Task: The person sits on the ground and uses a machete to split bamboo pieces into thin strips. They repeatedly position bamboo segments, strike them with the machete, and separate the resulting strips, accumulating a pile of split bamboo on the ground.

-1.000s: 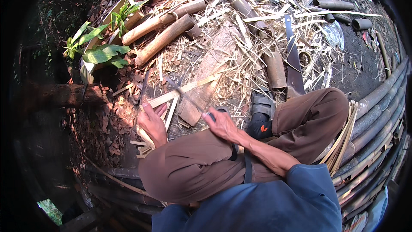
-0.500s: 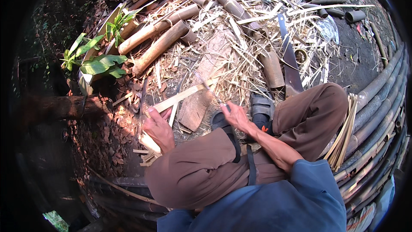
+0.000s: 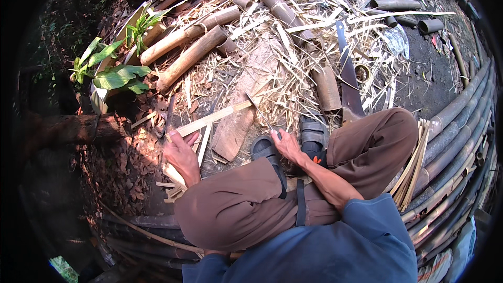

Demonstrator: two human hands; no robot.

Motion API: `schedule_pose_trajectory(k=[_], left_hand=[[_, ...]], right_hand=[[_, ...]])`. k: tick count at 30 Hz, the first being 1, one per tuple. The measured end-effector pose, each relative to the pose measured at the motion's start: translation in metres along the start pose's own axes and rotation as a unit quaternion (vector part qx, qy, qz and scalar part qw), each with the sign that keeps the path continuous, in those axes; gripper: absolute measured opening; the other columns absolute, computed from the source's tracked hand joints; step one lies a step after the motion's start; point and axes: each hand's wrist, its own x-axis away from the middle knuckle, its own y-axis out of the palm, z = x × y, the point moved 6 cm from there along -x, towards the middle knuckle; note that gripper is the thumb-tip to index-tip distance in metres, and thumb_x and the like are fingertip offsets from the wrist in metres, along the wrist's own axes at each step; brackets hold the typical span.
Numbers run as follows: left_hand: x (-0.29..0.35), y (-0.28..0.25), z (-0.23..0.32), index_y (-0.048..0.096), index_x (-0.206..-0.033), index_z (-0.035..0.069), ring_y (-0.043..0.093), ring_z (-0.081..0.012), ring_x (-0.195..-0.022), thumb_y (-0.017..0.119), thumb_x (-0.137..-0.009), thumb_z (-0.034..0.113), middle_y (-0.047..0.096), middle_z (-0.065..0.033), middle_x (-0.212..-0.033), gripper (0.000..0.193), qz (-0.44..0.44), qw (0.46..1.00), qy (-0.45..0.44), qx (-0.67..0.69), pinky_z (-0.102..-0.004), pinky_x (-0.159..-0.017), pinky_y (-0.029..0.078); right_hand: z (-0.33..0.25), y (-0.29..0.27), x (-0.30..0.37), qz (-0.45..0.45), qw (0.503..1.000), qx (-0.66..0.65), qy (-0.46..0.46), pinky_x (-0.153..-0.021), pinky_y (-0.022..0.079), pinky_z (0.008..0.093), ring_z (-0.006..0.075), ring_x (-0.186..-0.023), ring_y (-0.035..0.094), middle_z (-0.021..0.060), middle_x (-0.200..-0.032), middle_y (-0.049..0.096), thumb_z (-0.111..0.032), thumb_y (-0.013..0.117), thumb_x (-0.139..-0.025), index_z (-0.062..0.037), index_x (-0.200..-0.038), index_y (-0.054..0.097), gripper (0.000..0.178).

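Note:
My left hand (image 3: 181, 154) is closed around the near end of a pale bamboo strip (image 3: 212, 119). The strip slants up and right over a worn wooden board (image 3: 233, 133) lying on the ground. In my right hand (image 3: 287, 145) is a thin-bladed knife (image 3: 260, 112), gripped by its handle, which my fingers mostly cover. Its blade points up and left, meeting or crossing the strip's far end; whether it cuts in cannot be made out. Below my left hand, beside my knee, lie several short split pieces (image 3: 173, 191).
Shavings (image 3: 293, 73) cover the ground ahead. A handsaw (image 3: 348, 73) lies beside a bamboo length (image 3: 326, 86). More bamboo tubes (image 3: 191, 57) rest at the far left near a green plant (image 3: 112, 76). At right, a bundle of strips (image 3: 411, 178) leans by stacked poles (image 3: 445, 136).
My left hand and the strip have moved left, so the strip's far end now sits at the knife blade rather than beyond it. The whole view has shifted slightly.

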Motion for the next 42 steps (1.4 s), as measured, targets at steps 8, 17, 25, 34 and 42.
schedule_pose_trajectory(k=[8,17,25,34,42], left_hand=[[-0.018,0.062,-0.062,0.046,-0.133,-0.005,0.058,-0.0218,-0.117,0.038,-0.104,0.018,0.066,-0.0189,-0.117,0.038,-0.042,0.987,0.098,0.123,-0.0335,-0.102,0.044],[-0.083,-0.061,-0.05,0.053,-0.118,0.002,0.056,-0.0267,-0.065,0.042,-0.103,0.033,0.055,-0.014,-0.073,0.036,0.031,0.985,0.113,-0.131,-0.0428,-0.067,0.048],[-0.019,-0.035,-0.283,0.051,-0.103,0.001,0.052,-0.0412,-0.1,0.065,-0.087,0.017,0.054,-0.0223,-0.107,0.027,-0.144,0.913,0.038,-0.38,-0.0514,-0.086,0.045],[-0.019,-0.035,-0.291,0.061,-0.099,0.003,0.054,-0.0415,-0.1,0.056,-0.082,0.002,0.062,-0.021,-0.097,0.018,-0.099,0.891,0.024,-0.442,-0.0499,-0.085,0.046],[0.003,-0.172,-0.189,0.056,-0.111,0.0,0.051,-0.0415,-0.113,0.048,-0.087,0.006,0.058,-0.0231,-0.103,0.026,0.046,0.864,0.073,-0.496,-0.057,-0.093,0.038]], right_hand=[[0.013,-0.001,-0.004,0.017,1.0,0.022,0.0,-0.074,0.046,0.052,0.0499,-0.085,0.06,0.0329,-0.087,0.061,-0.042,0.048,-0.098,0.002,-0.103,0.061,0.047],[0.012,0.002,-0.003,-0.006,1.0,-0.009,0.015,-0.069,0.044,0.0417,0.0275,-0.069,0.054,0.0171,-0.071,0.057,-0.044,0.044,-0.1,0.003,-0.092,0.06,0.05],[0.024,0.007,-0.001,0.014,1.0,-0.02,0.018,-0.062,0.039,0.0365,0.0182,-0.064,0.042,0.0081,-0.065,0.046,-0.04,0.043,-0.101,0.0012,-0.086,0.055,0.045],[0.021,-0.003,-0.006,0.018,0.998,-0.051,0.012,-0.056,0.037,0.0303,0.0117,-0.06,0.04,0.0007,-0.068,0.045,-0.04,0.044,-0.102,-0.0021,-0.086,0.055,0.042],[0.023,0.0,0.01,-0.024,0.999,-0.041,0.015,-0.054,0.038,0.0327,0.0144,-0.056,0.045,0.0024,-0.065,0.05,-0.041,0.049,-0.1,-0.0014,-0.09,0.058,0.042]])
